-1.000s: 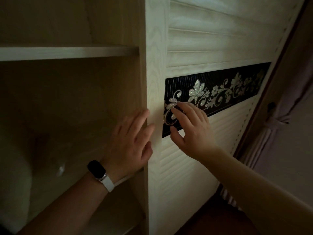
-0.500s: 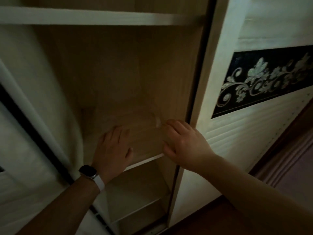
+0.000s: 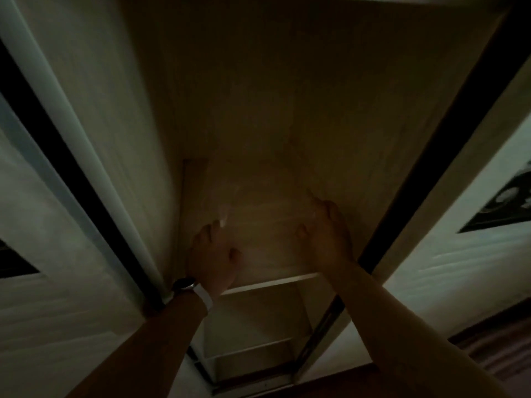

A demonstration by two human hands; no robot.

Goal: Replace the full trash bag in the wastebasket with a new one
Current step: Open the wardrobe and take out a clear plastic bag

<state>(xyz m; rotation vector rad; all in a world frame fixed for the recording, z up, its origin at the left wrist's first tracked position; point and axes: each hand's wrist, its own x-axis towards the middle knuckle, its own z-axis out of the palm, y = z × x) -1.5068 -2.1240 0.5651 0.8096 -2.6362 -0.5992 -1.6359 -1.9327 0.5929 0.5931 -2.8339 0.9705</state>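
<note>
Head view, only view available: dim and motion-blurred, looking down into an open wardrobe compartment between two sliding doors. Both hands are on the shelf [image 3: 258, 225] inside. Left hand [image 3: 214, 254] lies palm down near the front left of the board, fingers loosely spread and flat, nothing visibly held; a watch [image 3: 186, 284] with a white strap sits on that wrist. Right hand [image 3: 326, 234] is further in and to the right, fingers curved slightly with tips pressing toward the back right of the board; whether it has hold of anything I cannot tell. There's a faint pale, glossy patch [image 3: 224, 218] just past the left fingertips and a similar sheen near the right fingertips; could be thin clear film lying flat on the shelf, possibly the new trash bag, but too dark to confirm. If it is, it lies directly ahead of and between both hands, spread across the shelf's width, so both hands are about equally near, left slightly closer to the visible sheen. Wastebasket and full bag are not in frame. Lower shelves [image 3: 253, 346] below look bare. Sliding door [image 3: 459, 254] with dark floral panel is on the right, another door [image 3: 57, 225] on the left. Judgement: still at the fetch-the-new-bag step; the swap itself hasn't started.
</note>
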